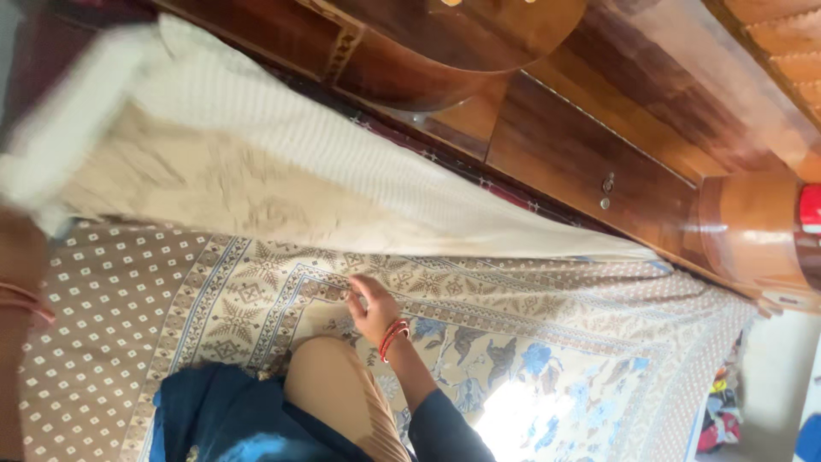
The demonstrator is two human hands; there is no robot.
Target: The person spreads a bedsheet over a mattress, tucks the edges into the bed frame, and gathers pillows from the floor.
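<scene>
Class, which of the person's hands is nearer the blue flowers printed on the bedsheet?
Right. The right hand rests on the bedsheet just beside the blue flowers; the left hand is far off, by the cream blanket.

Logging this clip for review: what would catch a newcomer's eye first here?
A cream blanket is lifted across the upper left, its far-left end blurred by a wrist with bangles at the frame edge. Mid-frame, a hand with red bangles presses its fingers onto the patterned bedsheet. Dark polished wooden furniture runs along the top right.
</scene>
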